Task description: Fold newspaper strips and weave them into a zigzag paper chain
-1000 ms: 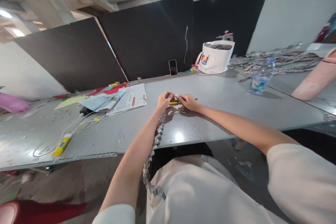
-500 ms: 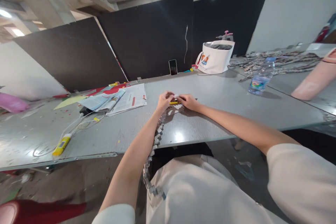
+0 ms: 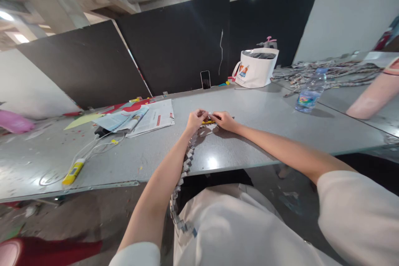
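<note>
My left hand point(image 3: 197, 119) and my right hand point(image 3: 224, 120) meet above the grey table, thumbs and fingertips pinched close together. Between them is the end of a zigzag chain of folded paper point(image 3: 188, 160), though the fingers hide most of that end. From my left hand the chain runs along my forearm, over the table edge and down to my lap. Just beneath the fingertips lies a yellow tool point(image 3: 208, 122), too covered to name; a dark tip pokes out beyond my right hand. A few pale paper pieces point(image 3: 209, 130) rest on the table below the hands.
Folded newspapers point(image 3: 152, 118), a yellow glue stick point(image 3: 73, 171) and a white cable are at left. A phone point(image 3: 205, 80) leans against the black partition. To the right stand a white bag point(image 3: 257, 68), a water bottle point(image 3: 311, 91), a pink tumbler point(image 3: 374, 93) and rolled paper strips point(image 3: 339, 70).
The fingertips of both hands have shifted slightly and close in more over the chain's end, so less white paper shows between them. The arms and everything around stay in place.
</note>
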Motion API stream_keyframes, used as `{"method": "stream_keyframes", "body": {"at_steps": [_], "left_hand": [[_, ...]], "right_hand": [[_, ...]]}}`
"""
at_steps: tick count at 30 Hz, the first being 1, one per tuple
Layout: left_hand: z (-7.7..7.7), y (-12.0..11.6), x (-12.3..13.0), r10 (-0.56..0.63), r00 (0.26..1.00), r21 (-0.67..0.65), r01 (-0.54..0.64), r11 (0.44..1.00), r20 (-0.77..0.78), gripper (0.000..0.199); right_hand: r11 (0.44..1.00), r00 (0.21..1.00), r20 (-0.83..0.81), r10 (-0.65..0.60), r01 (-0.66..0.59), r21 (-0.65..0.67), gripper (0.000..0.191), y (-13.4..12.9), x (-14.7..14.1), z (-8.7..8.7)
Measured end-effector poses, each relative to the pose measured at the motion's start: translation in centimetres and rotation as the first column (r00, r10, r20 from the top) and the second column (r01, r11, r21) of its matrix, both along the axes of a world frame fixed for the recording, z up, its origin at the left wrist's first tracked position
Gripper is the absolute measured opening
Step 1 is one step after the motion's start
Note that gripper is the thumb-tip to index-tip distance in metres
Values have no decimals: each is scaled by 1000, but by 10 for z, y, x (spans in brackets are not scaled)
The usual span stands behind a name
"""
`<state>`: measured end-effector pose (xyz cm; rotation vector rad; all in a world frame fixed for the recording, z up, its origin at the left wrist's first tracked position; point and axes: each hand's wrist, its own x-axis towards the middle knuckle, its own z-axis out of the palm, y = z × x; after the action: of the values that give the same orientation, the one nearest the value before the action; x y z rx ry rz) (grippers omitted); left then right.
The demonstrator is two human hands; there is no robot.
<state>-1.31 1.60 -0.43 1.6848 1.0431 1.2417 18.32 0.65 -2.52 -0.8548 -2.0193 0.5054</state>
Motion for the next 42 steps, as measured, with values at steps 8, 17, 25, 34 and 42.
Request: {"method": "stream_keyframes", "body": {"at_steps": [8,17,25,34,42], "left_hand": [[-1,1,0,-38,998,-16,37,999,-52,26],[-2,1,-1,-39,998,-28,38,999,-55,28],[1,2,-4,38,999,-38,-37,999,7,19],[1,0,-3,21,999,-29,-20,999,26,18],[4,-2,-2,22,998,-32,-23,999,-52,20]], "right_hand": [[993,991,73,111,-114,40,58,5,1,-4],[990,988,112,109,-118,72,59,5,-1,-4],[993,989,126,76,-86,79,62,7,1,-6],[992,989,123,78,-89,84,61,5,0,-6],[995,988,119,95,-98,18,60,8,1,-7]]}}
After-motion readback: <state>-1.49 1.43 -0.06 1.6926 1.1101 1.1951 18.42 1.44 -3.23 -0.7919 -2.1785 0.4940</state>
